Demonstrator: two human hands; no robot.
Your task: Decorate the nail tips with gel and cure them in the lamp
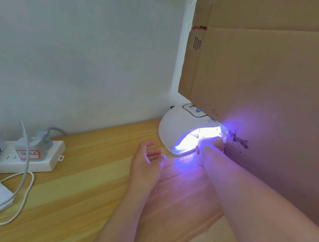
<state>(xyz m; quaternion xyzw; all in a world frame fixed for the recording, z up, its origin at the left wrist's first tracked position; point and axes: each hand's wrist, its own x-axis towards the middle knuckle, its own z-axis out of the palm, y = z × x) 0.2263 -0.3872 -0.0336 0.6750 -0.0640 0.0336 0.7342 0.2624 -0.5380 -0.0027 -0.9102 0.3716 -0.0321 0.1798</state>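
Lamp (pixel 175 126) glowing purple-white at the back of the wooden counter (pixel 75 194), tucked against the wall and partly under a big cardboard sheet (pixel 264 76). Right hand (pixel 209 143) pushed into the lamp's mouth, washed out by the light. Cannot tell how its fingers lie or whether they grip anything. No nail tips to be seen; likely inside the lamp with that hand, but too bright to say. Left hand (pixel 148 160) just in front of the lamp, palm up, fingers loose and a little curled, grasping nothing.

Curing step, by the look of it. To do it well: keep the right hand still and low, flat under the light. Wait for the timer to run out. No touching the gel against the lamp's roof or floor. Keep the left hand away from the opening so no shadow falls inside.

Writing: lit numbers on the lamp's top screen (pixel 198 111), too cut off to read. Grey letters "SU" below it, the rest hidden by cardboard. Red-edged sticker on the white power strip (pixel 36 156) at the left, its marks too blurry to read.
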